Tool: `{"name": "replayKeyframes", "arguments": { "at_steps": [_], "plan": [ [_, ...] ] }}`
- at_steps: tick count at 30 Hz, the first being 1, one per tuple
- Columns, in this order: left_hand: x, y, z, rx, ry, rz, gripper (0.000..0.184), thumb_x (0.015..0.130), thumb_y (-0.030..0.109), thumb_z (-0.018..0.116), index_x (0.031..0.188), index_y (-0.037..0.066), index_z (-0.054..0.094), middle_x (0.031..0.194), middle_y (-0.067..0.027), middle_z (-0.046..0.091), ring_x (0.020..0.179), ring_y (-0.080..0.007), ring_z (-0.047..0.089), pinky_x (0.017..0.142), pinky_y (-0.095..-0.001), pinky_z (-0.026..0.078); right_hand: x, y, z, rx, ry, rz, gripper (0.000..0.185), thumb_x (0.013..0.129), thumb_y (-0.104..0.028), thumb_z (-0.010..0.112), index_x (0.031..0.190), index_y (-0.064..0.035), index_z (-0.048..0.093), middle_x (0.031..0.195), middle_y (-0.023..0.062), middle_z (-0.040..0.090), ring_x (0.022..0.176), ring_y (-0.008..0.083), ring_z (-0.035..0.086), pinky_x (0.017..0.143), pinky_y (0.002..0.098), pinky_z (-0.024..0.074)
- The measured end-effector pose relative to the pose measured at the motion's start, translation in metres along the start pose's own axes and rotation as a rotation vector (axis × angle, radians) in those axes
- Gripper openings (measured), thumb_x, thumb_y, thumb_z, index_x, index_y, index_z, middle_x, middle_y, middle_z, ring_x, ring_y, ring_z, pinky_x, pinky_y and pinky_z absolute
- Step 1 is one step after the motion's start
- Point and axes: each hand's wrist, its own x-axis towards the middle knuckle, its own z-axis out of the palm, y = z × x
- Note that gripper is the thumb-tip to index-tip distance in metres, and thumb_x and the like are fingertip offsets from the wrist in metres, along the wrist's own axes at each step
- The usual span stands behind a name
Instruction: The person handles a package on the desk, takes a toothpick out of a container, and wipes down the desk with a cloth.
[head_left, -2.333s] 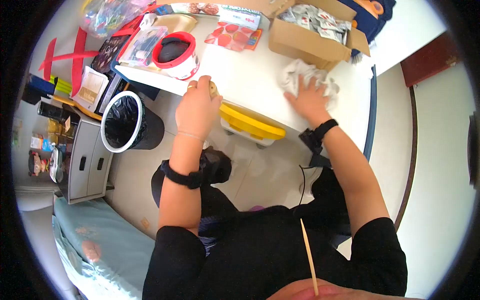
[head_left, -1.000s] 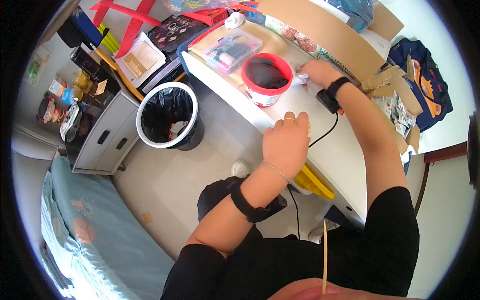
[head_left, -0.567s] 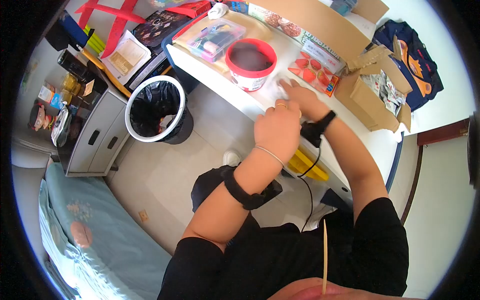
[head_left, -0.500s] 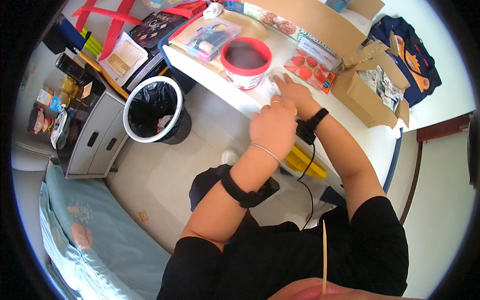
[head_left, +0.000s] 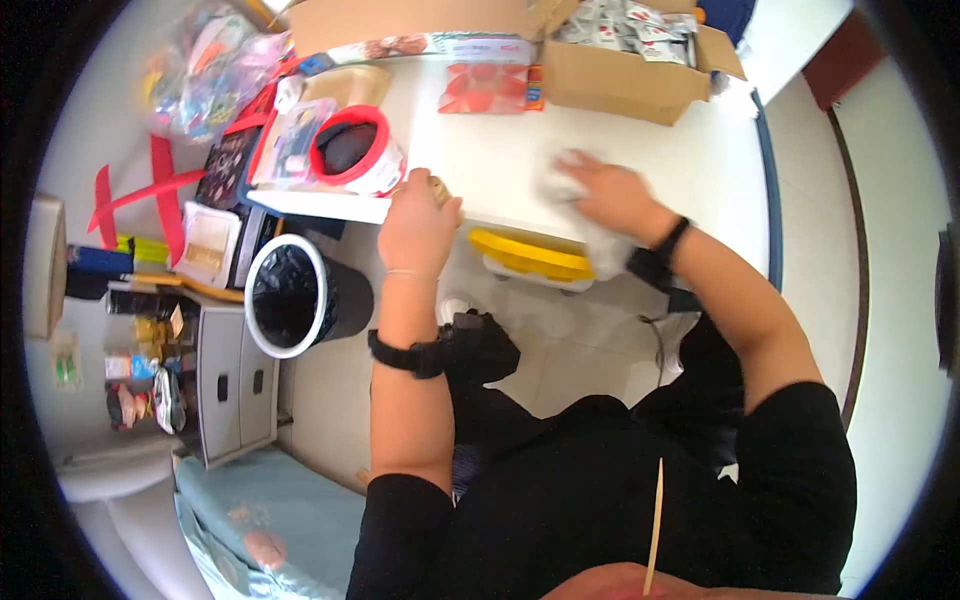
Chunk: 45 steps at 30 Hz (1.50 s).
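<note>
white desk (head_left: 500, 140), right hand (head_left: 612, 197) on blurred cloth (head_left: 563, 184), grip unclear, left hand (head_left: 414, 232) closed around tan object (head_left: 438, 190)

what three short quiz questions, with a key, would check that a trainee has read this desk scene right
1. Multiple choice: what lies under the right hand?
a) a pink-and-red flat packet
b) a crumpled white cloth
c) a clear plastic case
2. True or false: the round white tub with a red rim stands nearer to the left hand than to the right hand.
3. Fill in: the round dark bin, lined with a black bag, has a ____ rim.

Key: 1 b; 2 true; 3 white
</note>
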Motion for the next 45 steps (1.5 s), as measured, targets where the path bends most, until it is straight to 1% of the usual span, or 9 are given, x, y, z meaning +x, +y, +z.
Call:
{"name": "replayKeyframes", "arguments": {
  "at_steps": [2,3,8,14,18,24,27,36,45],
  "plan": [
    [-0.001,0.003,0.002,0.011,-0.006,-0.063,0.045,0.074,0.024,0.067,0.110,0.002,0.051,0.097,-0.0211,0.060,0.091,-0.0359,0.058,0.077,-0.0423,0.047,-0.035,0.046,-0.006,-0.007,0.072,0.167,0.058,0.075,-0.017,0.054,0.132,-0.0194,0.040,0.138,0.0138,0.038,0.109,0.0322,0.053,0.089,0.0400,0.0451],
    [-0.001,0.010,0.002,0.022,0.004,-0.071,0.046,0.074,0.025,0.067,0.111,0.003,0.050,0.098,-0.0211,0.059,0.091,-0.0365,0.058,0.077,-0.0426,0.047,-0.055,0.076,-0.007,0.005,0.133,0.187,0.052,0.081,-0.029,0.053,0.131,-0.0164,0.042,0.134,0.0160,0.041,0.111,0.0330,0.051,0.090,0.0408,0.0439],
    [0.002,0.031,0.014,0.021,0.019,-0.082,0.046,0.075,0.027,0.066,0.113,0.006,0.049,0.101,-0.0211,0.058,0.091,-0.0375,0.058,0.077,-0.0435,0.047,-0.132,0.189,-0.031,-0.195,0.021,0.680,0.061,0.082,-0.028,0.050,0.138,-0.0171,0.029,0.139,0.0161,0.035,0.122,0.0321,0.042,0.093,0.0398,0.0428],
    [0.005,0.056,0.040,0.039,0.076,0.042,0.050,0.075,0.027,0.065,0.117,0.009,0.045,0.108,-0.0178,0.054,0.089,-0.0365,0.058,0.074,-0.0447,0.048,-0.154,0.141,-0.038,-0.172,0.142,0.752,0.050,0.085,-0.025,0.046,0.133,-0.0148,0.034,0.131,0.0165,0.043,0.098,0.0373,0.057,0.084,0.0453,0.0460],
    [0.004,0.089,0.063,0.039,0.056,0.033,0.053,0.075,0.029,0.064,0.121,0.013,0.044,0.113,-0.0134,0.052,0.091,-0.0353,0.059,0.076,-0.0433,0.048,-0.176,0.114,-0.024,-0.200,0.085,0.577,0.067,0.077,-0.022,0.059,0.137,-0.0092,0.032,0.137,0.0183,0.037,0.096,0.0359,0.058,0.082,0.0421,0.0481],
    [0.033,0.069,0.073,0.112,0.193,0.000,0.049,0.077,0.024,0.059,0.122,0.011,0.043,0.112,-0.0170,0.051,0.093,-0.0365,0.057,0.075,-0.0447,0.048,-0.167,0.089,-0.017,-0.193,0.259,0.526,0.043,0.084,-0.018,0.049,0.124,-0.0040,0.045,0.127,0.0207,0.046,0.080,0.0289,0.062,0.064,0.0365,0.0520],
    [0.077,0.056,0.062,0.207,0.296,-0.074,0.046,0.079,0.022,0.057,0.120,0.008,0.042,0.110,-0.0201,0.052,0.095,-0.0378,0.056,0.077,-0.0462,0.048,-0.168,0.092,-0.012,-0.196,0.258,0.500,0.047,0.084,-0.019,0.050,0.128,-0.0044,0.043,0.129,0.0211,0.044,0.079,0.0297,0.061,0.065,0.0359,0.0519],
    [0.239,0.001,0.064,0.264,0.158,-0.334,0.042,0.079,0.026,0.059,0.115,0.010,0.044,0.119,-0.0213,0.050,0.104,-0.0352,0.056,0.085,-0.0436,0.048,-0.159,0.086,-0.019,-0.166,0.208,0.517,0.054,0.078,-0.011,0.052,0.131,-0.0029,0.041,0.137,0.0208,0.036,0.081,0.0317,0.059,0.069,0.0378,0.0506],
    [0.294,-0.023,0.103,0.182,0.042,-0.416,0.063,0.082,0.025,0.051,0.139,0.013,0.025,0.125,-0.0251,0.046,0.111,-0.0359,0.052,0.088,-0.0434,0.046,-0.126,0.087,-0.027,-0.178,-0.003,0.577,0.066,0.075,-0.016,0.056,0.135,-0.0046,0.034,0.140,0.0207,0.030,0.085,0.0322,0.058,0.073,0.0403,0.0503]
  ]
}}
